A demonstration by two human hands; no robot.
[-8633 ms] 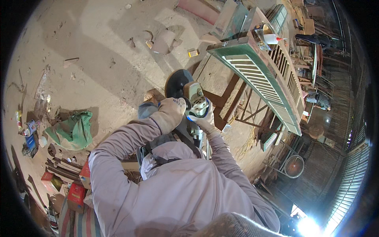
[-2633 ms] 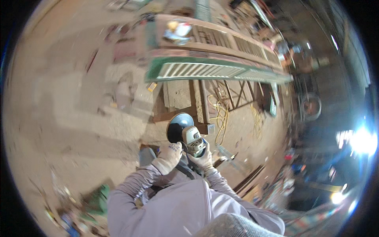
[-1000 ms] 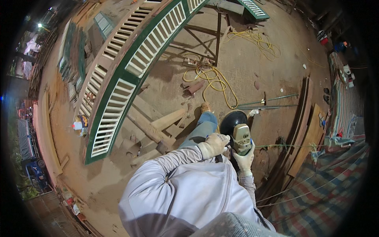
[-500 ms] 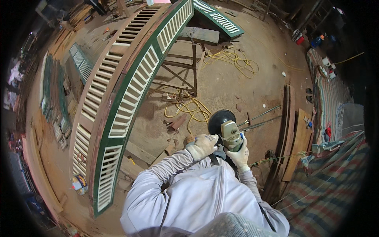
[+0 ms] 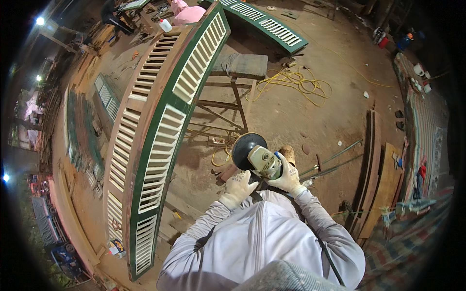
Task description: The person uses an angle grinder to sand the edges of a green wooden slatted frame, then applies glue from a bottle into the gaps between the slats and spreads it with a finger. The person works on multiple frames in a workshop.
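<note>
An angle grinder [image 5: 266,163] with a large round black disc [image 5: 245,149] is held in front of my body, its disc tipped toward the left. My right hand [image 5: 288,177], in a white glove, is closed round the rear of the grinder's body. Just below the disc is my left hand [image 5: 237,188], also gloved, with its fingers curled and thumb out. What it holds, if anything, is hidden. To the left stretches a long green-framed louvred shutter [image 5: 171,107] with pale slats, next to a brown louvred shutter [image 5: 127,127].
A trestle [image 5: 240,104] stands beyond the grinder. Yellow cable [image 5: 296,83] lies coiled on the floor. Another green shutter [image 5: 272,31] lies at the back. Long boards [image 5: 371,169] and metal rods [image 5: 340,154] are on the right. A plastic bottle [image 5: 165,25] sits on the brown shutter's far end.
The grinder has shifted left with my right hand, and its disc tilts further left. My left hand has moved left and slightly down. The view has turned, and a brown boot now shows.
</note>
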